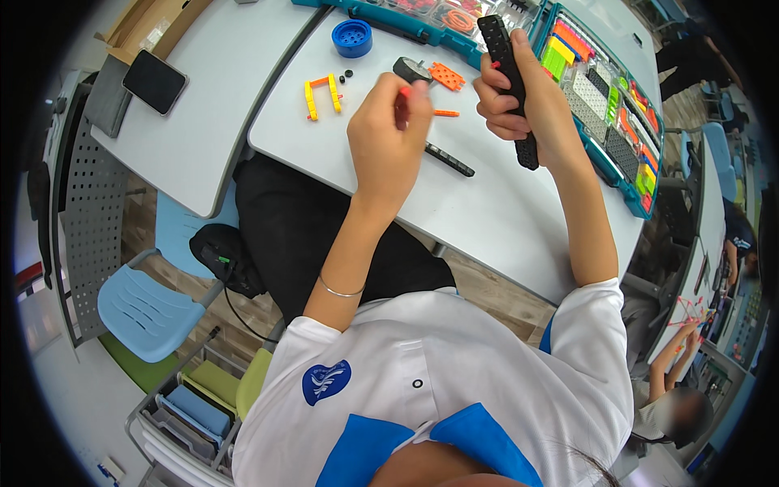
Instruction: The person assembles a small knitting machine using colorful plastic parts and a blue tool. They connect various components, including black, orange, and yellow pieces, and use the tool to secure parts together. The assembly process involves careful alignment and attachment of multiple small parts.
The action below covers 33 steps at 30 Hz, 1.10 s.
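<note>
My right hand (pixel 527 101) is wrapped round a long black perforated building beam (pixel 505 69), held up at a tilt above the table. A small red peg (pixel 496 64) sticks out of the beam's side near its upper part. To its left, my left hand (pixel 385 134) pinches a small red-orange piece (pixel 404 92) between thumb and fingers, apart from the beam; the fingers hide most of that piece. Behind the left hand lie a black wheel (pixel 412 70), an orange perforated plate (pixel 447 76) and a short orange bar (pixel 446 114). A thin black bar (pixel 449 159) rests below them.
A yellow bracket-shaped frame (pixel 323 96) and a blue round hub (pixel 352 38) are on the white table (pixel 503 219). Teal cases (pixel 645 199) of colourful parts border the far and right sides. On the adjoining left table are a phone (pixel 156 82) and a cardboard box (pixel 134 32).
</note>
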Motion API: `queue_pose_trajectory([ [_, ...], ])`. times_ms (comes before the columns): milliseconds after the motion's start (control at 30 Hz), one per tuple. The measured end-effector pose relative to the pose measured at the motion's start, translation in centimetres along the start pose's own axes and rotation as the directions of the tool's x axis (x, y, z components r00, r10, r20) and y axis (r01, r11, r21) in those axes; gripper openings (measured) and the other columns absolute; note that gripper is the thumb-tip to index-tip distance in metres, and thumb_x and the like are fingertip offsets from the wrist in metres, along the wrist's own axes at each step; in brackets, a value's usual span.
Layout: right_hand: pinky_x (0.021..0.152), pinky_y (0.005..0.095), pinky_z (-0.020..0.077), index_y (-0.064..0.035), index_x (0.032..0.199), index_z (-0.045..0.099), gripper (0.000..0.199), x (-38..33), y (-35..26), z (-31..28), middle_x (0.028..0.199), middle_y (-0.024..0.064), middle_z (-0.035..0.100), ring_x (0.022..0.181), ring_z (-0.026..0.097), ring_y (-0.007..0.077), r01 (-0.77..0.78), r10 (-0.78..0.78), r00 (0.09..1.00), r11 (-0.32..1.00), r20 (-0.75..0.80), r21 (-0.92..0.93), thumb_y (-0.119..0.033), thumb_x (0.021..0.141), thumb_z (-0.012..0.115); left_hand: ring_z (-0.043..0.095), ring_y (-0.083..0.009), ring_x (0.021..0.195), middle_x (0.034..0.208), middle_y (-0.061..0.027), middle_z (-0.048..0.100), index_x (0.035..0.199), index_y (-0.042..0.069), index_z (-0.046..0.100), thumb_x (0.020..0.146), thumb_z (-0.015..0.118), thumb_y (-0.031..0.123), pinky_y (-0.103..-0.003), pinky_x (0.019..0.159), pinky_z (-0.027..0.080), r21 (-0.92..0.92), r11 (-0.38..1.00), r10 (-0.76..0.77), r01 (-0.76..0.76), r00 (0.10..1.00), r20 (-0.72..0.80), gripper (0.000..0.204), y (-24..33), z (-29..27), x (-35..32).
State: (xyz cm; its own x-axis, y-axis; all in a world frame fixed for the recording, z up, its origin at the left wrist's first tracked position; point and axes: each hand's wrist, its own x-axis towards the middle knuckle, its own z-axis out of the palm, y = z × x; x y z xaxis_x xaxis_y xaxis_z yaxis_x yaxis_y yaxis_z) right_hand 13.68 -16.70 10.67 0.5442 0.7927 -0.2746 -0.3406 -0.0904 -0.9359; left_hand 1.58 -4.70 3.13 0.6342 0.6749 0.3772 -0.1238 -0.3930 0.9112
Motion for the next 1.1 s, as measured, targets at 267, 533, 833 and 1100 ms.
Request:
queue_pose_trajectory([
  [267, 0.034, 0.0177, 0.0185, -0.0123, 0.076, 0.035, 0.052, 0.3, -0.4, -1.0, 0.057, -0.0064, 0.028, 0.040, 0.020, 0.0005, -0.022, 0.002, 0.989, 0.991, 0.148, 0.128, -0.054, 0.107, 0.030, 0.049, -0.0261, 0.101, 0.098, -0.0058, 0.058, 0.089, 0.005, 0.073, 0.072, 0.086, 0.027, -0.041, 0.086, 0.041, 0.425, 0.838, 0.211, -0.342, 0.921, 0.327, 0.031, -0.7, 1.1, -0.6],
  [533, 0.038, 0.0195, 0.0216, -0.0108, 0.077, 0.040, 0.054, 0.3, -0.3, -1.0, 0.059, -0.0058, 0.031, 0.042, 0.023, 0.0015, -0.022, 0.030, 0.996, 0.996, 0.079, -0.092, -0.056, 0.106, 0.032, 0.049, -0.0270, 0.106, 0.108, -0.0078, 0.058, 0.095, 0.004, 0.073, 0.071, 0.086, 0.027, -0.043, 0.090, 0.038, 0.453, 0.821, 0.221, -0.347, 0.925, 0.308, 0.035, 0.1, 0.4, -0.6],
  [833, 0.071, 0.0301, 0.0454, -0.0021, 0.117, 0.058, 0.040, 1.0, 2.4, -2.9, 0.089, 0.0068, 0.061, 0.079, 0.057, 0.0166, 0.070, -0.243, 0.970, 0.392, -0.029, -0.917, -0.039, 0.101, 0.056, 0.054, -0.0296, 0.108, 0.108, -0.0135, 0.061, 0.116, -0.002, 0.067, 0.084, 0.077, 0.025, -0.040, 0.095, 0.045, 0.552, 0.834, -0.097, -0.014, 0.980, 0.172, 0.043, -0.7, -4.1, 0.2],
  [1100, 0.087, 0.0390, 0.0492, 0.0006, 0.129, 0.052, 0.040, 2.0, 4.7, -3.6, 0.112, 0.0222, 0.063, 0.100, 0.064, 0.0306, 0.219, -0.358, 0.922, 0.163, 0.149, -0.962, -0.021, 0.097, 0.062, 0.063, -0.0240, 0.088, 0.104, -0.0125, 0.064, 0.112, -0.003, 0.066, 0.083, 0.075, 0.020, -0.036, 0.078, 0.051, 0.445, 0.890, -0.171, 0.098, 0.977, 0.127, 0.038, -1.2, -4.1, 0.1],
])
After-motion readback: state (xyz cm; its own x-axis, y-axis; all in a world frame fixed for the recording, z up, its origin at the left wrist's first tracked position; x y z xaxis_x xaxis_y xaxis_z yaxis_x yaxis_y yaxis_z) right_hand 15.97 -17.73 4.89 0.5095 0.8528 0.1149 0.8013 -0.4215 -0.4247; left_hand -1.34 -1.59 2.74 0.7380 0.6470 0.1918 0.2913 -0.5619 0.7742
